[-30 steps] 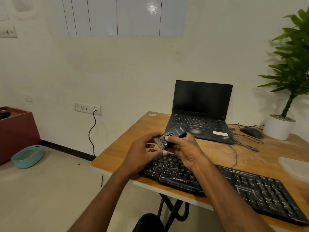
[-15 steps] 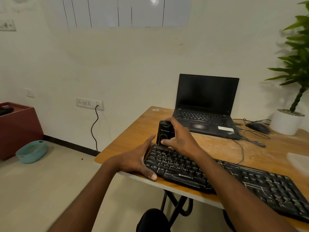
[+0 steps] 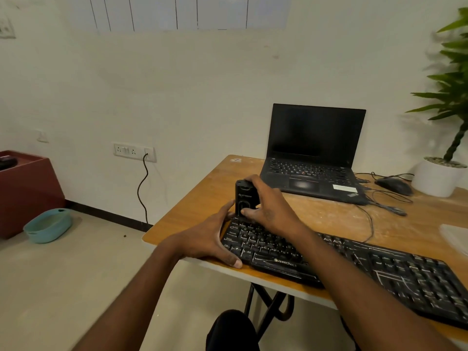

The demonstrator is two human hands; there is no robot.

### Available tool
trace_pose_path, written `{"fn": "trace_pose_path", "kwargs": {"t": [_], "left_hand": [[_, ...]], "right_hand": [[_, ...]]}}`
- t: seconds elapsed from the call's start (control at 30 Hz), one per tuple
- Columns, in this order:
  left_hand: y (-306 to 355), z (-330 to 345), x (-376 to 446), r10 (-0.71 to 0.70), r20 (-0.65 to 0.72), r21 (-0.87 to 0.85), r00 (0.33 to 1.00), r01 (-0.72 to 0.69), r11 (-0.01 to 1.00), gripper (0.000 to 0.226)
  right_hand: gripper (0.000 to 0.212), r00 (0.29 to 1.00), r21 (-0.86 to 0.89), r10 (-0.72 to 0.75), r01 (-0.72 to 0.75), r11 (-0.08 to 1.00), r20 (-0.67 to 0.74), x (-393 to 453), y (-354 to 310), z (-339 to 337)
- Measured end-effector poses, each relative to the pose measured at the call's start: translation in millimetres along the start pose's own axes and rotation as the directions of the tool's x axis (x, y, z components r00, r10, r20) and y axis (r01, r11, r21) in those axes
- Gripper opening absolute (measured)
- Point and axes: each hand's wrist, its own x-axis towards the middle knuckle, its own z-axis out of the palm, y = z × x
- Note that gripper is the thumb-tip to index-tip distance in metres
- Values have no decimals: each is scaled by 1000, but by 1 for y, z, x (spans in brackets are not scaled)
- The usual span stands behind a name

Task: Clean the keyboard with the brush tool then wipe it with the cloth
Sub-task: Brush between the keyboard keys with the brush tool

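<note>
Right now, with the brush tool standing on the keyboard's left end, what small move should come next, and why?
Probably a short sweep to the right along the top key row. The right hand grips the brush tool upright at the far-left corner of the keyboard, the left hand steadies that end, and the rows to the right look unbrushed.

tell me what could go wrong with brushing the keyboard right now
The keyboard overhangs the table front edge; only the left hand steadies its left end, so hard strokes might skew it. The right hand holds the brush tool upright at the far corner, where it might tip. Loosened dust could reach the laptop.
</note>
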Motion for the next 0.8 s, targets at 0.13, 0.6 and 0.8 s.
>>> {"fn": "trace_pose_path", "kwargs": {"t": [0.13,0.6,0.8], "left_hand": [[2,1,0,11,-16,3,1000,-11,1000,141],[2,0,0,-26,-18,29,1000,26,999,154],[-1,-1,0,-37,5,56,999,37,998,154]], "right_hand": [[60,999,28,-26,25,999,21,2,-5,6],[58,1000,60,-10,9,998,18,4,2,5],[62,995,-50,26,-21,999,99,-20,23,-40]]}}
